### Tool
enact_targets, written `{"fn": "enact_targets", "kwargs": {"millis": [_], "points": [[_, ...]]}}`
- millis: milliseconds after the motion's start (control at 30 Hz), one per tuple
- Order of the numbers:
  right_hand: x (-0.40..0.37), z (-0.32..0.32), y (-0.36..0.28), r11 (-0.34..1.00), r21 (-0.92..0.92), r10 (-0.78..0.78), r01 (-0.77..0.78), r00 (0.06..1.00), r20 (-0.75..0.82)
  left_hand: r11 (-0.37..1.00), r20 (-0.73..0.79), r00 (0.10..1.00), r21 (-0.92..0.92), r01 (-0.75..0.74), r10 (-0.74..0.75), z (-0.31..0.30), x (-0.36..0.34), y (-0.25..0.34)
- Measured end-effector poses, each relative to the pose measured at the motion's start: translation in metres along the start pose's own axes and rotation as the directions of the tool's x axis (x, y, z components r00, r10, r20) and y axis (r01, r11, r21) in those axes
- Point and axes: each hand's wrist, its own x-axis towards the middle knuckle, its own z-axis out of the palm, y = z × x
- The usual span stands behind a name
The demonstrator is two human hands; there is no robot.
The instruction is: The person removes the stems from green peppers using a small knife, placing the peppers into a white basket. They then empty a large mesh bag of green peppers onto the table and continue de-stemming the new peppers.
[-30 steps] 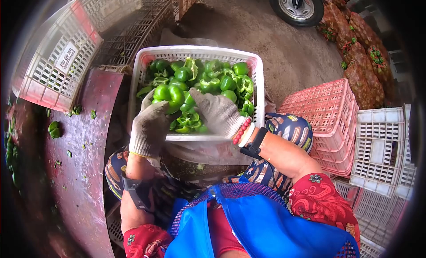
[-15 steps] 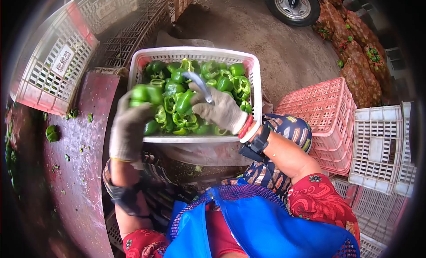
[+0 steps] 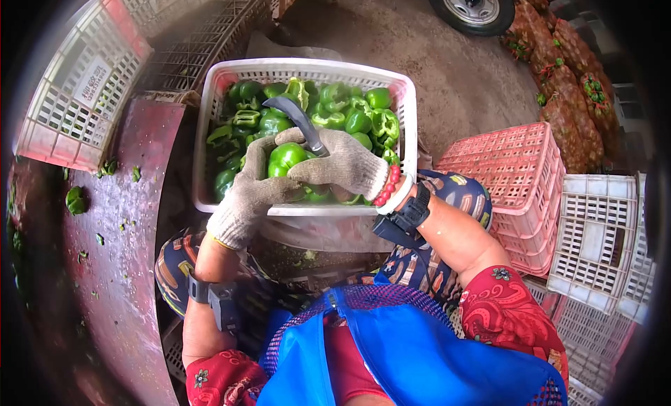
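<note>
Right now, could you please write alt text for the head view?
Gloved left hand and right hand hold a green pepper over a crate of peppers, the right also gripping a curved knife. Pink crates stand at right.

The right hand [image 3: 342,161] partly hides one pepper [image 3: 285,158]; the wheel [image 3: 481,12] is cropped.

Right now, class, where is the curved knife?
In the head view, the knife is in the right hand, over the crate, pointing away and left, just beyond the green pepper between that hand and the left hand.
</note>
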Motion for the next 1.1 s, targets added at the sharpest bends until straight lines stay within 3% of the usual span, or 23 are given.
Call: {"fn": "enact_targets", "kwargs": {"millis": [67, 133, 233, 367, 567, 667, 700, 933, 1000, 1067, 1100], "points": [[0.000, 0.003, 0.000, 0.995, 0.088, 0.038, -0.039, 0.999, 0.013, 0.987, 0.063, 0.996, -0.142, 0.073, -0.065, -0.005, 0.001, -0.003], [-0.001, 0.003, -0.003, 0.977, 0.199, 0.067, -0.075, 0.997, 0.049, 0.970, 0.092, 0.996, -0.239, 0.034, -0.012, -0.005, 0.003, -0.008], [-0.002, 0.003, 0.000, 0.961, 0.245, 0.114, -0.126, 0.992, 0.063, 0.953, 0.138, 0.990, -0.296, 0.068, -0.027, -0.013, 0.007, -0.025], [-0.002, 0.002, 0.006, 0.948, 0.272, 0.149, -0.165, 0.986, 0.078, 0.824, 0.244, 0.969, -0.554, 0.117, 0.026, -0.018, 0.007, -0.032], [-0.017, 0.005, -0.009, 0.939, 0.273, 0.192, -0.209, 0.977, 0.089, 0.712, 0.317, 0.947, -0.678, 0.181, 0.061, -0.021, 0.002, -0.037], [-0.020, -0.001, 0.000, 0.828, 0.462, 0.348, -0.318, 0.937, 0.021, 0.619, 0.307, 0.947, -0.763, 0.189, 0.089, -0.015, 0.000, -0.031], [-0.017, -0.001, 0.005, 0.831, 0.498, 0.267, -0.247, 0.963, 0.031, 0.583, 0.294, 0.950, -0.791, 0.183, 0.102, -0.013, 0.001, -0.028], [-0.014, -0.003, -0.002, 0.723, 0.687, 0.207, -0.065, 0.970, -0.127, 0.544, 0.275, 0.938, -0.830, 0.121, 0.210, -0.012, 0.012, -0.016], [-0.009, -0.010, 0.003, 0.801, 0.598, 0.088, 0.000, 0.989, -0.118, 0.648, 0.269, 0.940, -0.758, 0.072, 0.211, -0.012, 0.012, -0.011], [-0.012, -0.016, -0.012, 0.927, 0.376, 0.001, 0.013, 0.999, -0.038, 0.770, 0.282, 0.944, -0.636, 0.051, 0.170, -0.016, 0.010, -0.002], [-0.015, -0.014, -0.025, 0.970, 0.243, -0.030, 0.033, 0.999, -0.014, 0.739, 0.252, 0.949, -0.673, 0.031, 0.189, -0.013, 0.007, 0.000]]}}
